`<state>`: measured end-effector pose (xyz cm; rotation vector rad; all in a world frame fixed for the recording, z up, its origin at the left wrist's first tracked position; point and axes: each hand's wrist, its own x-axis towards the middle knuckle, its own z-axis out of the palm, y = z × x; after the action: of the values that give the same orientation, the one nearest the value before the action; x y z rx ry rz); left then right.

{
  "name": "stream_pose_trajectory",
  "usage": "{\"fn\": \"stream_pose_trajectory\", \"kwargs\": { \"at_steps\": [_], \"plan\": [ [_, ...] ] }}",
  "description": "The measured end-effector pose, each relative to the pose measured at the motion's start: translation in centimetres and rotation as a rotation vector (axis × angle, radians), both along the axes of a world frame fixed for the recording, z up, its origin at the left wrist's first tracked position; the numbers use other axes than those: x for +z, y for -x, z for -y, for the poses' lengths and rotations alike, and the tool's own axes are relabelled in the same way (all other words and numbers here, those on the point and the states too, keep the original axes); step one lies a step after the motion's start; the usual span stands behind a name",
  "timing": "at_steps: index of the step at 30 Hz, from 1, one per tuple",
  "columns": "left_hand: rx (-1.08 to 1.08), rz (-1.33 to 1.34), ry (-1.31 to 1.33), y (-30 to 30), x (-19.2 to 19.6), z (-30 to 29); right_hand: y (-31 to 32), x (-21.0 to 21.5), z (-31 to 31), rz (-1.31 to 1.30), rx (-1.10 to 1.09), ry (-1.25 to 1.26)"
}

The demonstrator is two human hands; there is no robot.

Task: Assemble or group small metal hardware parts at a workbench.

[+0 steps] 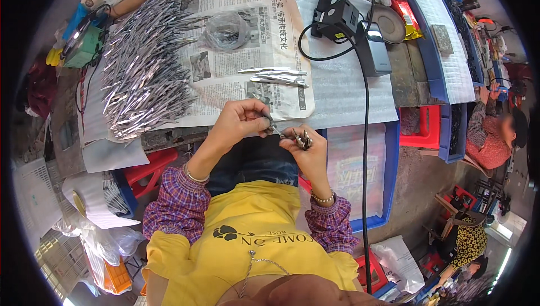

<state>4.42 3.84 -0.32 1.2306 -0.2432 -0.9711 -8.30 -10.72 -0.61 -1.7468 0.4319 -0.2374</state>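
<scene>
Both of my hands are raised just off the near edge of the table, close together. My left hand pinches a slim metal piece between thumb and fingertips, and its tip points at the other hand. In my right hand a bunch of dark, slender metal pieces is wrapped by the fingers. Beyond them, several shiny silver strips lie side by side on the newspaper. A wide heap of similar thin metal pieces covers the newspaper's left part. Farther back rests a clear plastic bag with dark bits inside.
At the back right are a black device with a cable and a grey power bank. A blue tray sits below the table's right edge. Red stools stand under the table. Another person sits far right.
</scene>
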Motion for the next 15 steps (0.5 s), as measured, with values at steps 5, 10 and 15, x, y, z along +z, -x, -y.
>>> {"fn": "stream_pose_trajectory", "kwargs": {
  "at_steps": [5,10,15],
  "plan": [
    [0.010,0.025,-0.031,-0.1,0.1,-0.6,-0.2,0.0,-0.6,-0.032,0.021,0.066],
    [0.030,0.135,-0.129,-0.3,0.3,0.3,-0.4,-0.1,-0.6,0.032,-0.048,0.095],
    [-0.014,0.340,-0.295,0.3,0.4,1.5,0.7,-0.7,0.6,0.132,-0.109,0.264]
  ]
}}
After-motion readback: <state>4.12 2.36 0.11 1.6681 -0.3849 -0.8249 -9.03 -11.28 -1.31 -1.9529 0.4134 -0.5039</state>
